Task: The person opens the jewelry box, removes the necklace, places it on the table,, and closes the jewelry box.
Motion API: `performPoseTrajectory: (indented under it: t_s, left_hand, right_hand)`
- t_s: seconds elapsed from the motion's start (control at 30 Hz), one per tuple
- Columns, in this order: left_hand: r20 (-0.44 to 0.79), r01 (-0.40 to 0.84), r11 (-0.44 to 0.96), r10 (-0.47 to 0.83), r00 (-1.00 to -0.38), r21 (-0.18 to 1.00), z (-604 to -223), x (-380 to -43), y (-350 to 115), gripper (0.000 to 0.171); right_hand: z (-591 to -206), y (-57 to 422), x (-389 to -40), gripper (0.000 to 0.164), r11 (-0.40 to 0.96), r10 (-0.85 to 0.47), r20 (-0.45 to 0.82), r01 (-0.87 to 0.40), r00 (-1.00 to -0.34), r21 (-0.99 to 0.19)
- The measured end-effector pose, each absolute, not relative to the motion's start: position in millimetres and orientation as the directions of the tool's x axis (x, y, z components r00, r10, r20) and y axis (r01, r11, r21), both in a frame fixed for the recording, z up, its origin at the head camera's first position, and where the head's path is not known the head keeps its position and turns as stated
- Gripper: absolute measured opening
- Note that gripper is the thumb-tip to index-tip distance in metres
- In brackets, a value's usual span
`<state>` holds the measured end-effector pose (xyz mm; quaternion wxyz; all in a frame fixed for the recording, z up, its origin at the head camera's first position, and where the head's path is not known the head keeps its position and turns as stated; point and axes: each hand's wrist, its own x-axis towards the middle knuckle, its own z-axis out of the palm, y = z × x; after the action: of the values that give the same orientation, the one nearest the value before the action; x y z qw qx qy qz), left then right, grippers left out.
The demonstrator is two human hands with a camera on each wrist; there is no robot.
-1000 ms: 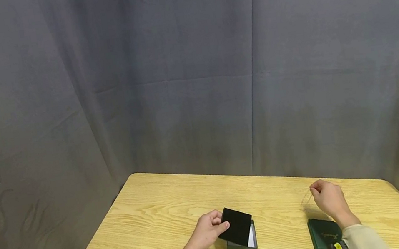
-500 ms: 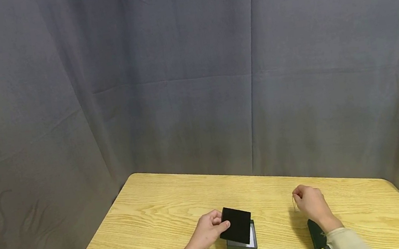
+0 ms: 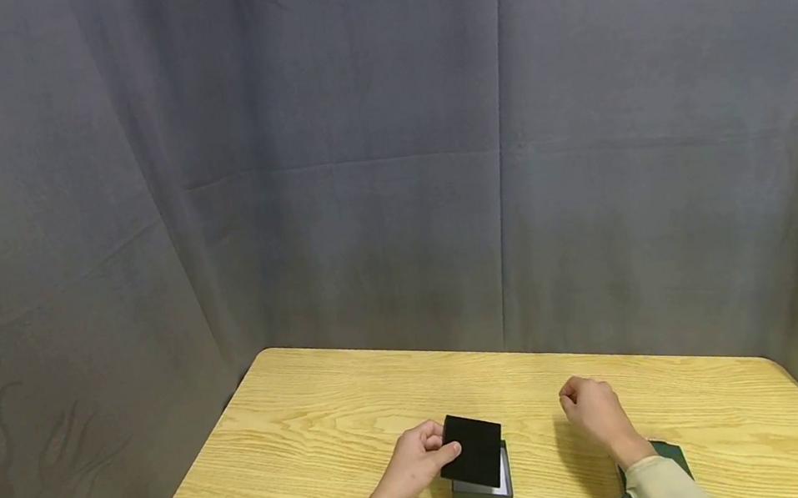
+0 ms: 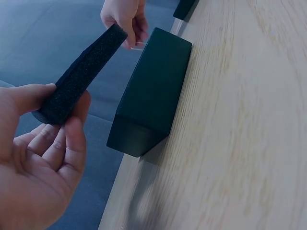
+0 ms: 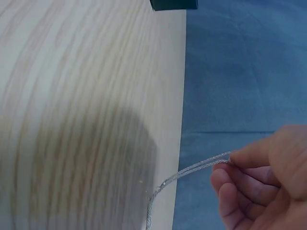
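My left hand [image 3: 413, 459] pinches a black foam pad [image 3: 474, 451] between thumb and fingers, tilted above an open green box [image 3: 481, 497] with a white inside. The left wrist view shows the pad [image 4: 79, 79] edge-on, apart from the box's green wall [image 4: 151, 88]. To the right, my right hand [image 3: 596, 412] is raised over the table. Between its thumb and index finger it pinches a thin silver chain [image 5: 189, 168], which hangs in a doubled strand in the right wrist view. The chain's lower end lies outside that view.
A dark green box lid [image 3: 672, 453] lies on the table at the right, partly hidden under my right forearm. The wooden table [image 3: 327, 393] ends at the back in front of a grey curtain [image 3: 378, 201].
My right hand has moved left with the chain, away from above the lid and towards the open box. The left hand and foam pad have stayed almost still.
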<state>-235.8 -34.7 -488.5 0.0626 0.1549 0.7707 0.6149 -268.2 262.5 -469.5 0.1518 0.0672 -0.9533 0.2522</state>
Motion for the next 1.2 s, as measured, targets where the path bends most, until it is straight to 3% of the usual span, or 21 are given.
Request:
performPoseTrajectory:
  t_s: [0.27,0.6,1.2]
  left_hand:
    - [0.115,0.171,0.145,0.335,-0.935,0.975,-459,-217,-35,0.011]
    - [0.079,0.144,0.181,0.325,-0.942,0.973,-488,-236,-33,0.013]
    - [0.079,0.134,0.146,0.336,-0.939,0.98,-489,-235,-33,0.017]
  right_hand:
    - [-476,253,-272,0.006,0.872,-0.074,0.266,-0.192,-0.961,-0.45]
    - [-482,245,-270,0.006,0.872,-0.095,0.206,-0.181,-0.974,-0.455]
    - [-485,235,-269,0.008,0.882,-0.106,0.141,-0.159,-0.984,-0.444]
